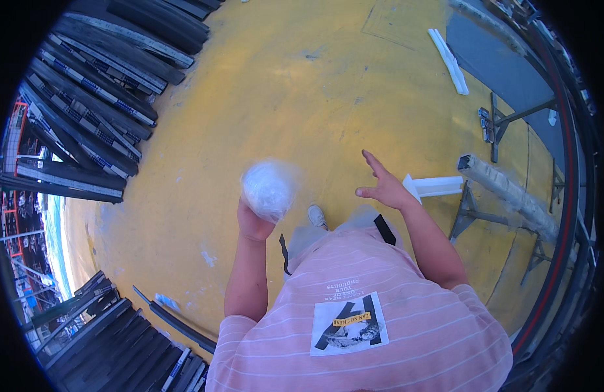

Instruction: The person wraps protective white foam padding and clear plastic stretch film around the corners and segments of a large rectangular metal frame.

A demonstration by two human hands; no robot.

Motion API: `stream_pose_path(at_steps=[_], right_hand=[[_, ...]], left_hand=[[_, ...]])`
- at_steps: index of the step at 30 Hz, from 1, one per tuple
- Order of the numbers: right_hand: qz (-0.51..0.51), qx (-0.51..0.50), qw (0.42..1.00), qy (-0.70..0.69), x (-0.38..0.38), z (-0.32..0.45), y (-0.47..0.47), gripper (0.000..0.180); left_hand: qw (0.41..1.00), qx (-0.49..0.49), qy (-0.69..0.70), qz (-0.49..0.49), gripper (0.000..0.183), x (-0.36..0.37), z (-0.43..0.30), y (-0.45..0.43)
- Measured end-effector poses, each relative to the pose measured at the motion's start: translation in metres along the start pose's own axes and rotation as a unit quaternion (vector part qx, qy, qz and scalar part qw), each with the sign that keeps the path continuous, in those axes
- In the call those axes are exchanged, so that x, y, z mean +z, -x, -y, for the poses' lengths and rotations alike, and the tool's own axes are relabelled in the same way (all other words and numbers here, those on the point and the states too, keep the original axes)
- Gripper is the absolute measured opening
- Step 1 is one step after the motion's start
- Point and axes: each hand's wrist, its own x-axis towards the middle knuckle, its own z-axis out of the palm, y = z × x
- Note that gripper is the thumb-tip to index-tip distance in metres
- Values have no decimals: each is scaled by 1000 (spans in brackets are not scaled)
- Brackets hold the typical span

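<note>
My left hand [254, 219] is closed around a crumpled ball of clear plastic film [270, 190], held out in front of my body. Most of my left fingers are hidden behind the film. To the right, my right hand [385, 185] is raised above the floor with fingers apart and nothing in it. Beyond its wrist lies a piece of white sheet material [437, 186], apart from the hand as far as I can see.
Dark long profiles [93, 98] lie stacked at the left, with more profiles [120, 348] at lower left. A film-wrapped bundle [510, 191] rests on metal stands [471, 210] at the right. A white strip [449, 61] lies on the yellow floor [282, 98].
</note>
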Motion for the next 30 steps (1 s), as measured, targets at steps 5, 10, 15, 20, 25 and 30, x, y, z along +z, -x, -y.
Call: stream_pose_path(at_steps=[5, 10, 15, 20, 25, 30], right_hand=[[85, -64, 953, -283, 0, 97, -144, 88], [27, 26, 848, -529, -31, 60, -310, 39], [80, 95, 811, -571, -119, 71, -444, 25], [71, 106, 811, -571, -228, 124, -585, 24], [118, 67, 730, -670, -327, 133, -732, 50], [36, 51, 712, -700, -427, 119, -895, 74]], left_hand=[[992, -110, -49, 48, 64, 59, -48, -173], [995, -56, -68, 45, 61, 89, -73, -349], [983, 30, -172, -58, 51, 135, -134, -510], [855, 223, -458, -98, 44, 175, -153, -656], [572, 422, -700, 73, 39, 173, -190, -839], [454, 428, -721, 301, 20, 220, -231, -1033]])
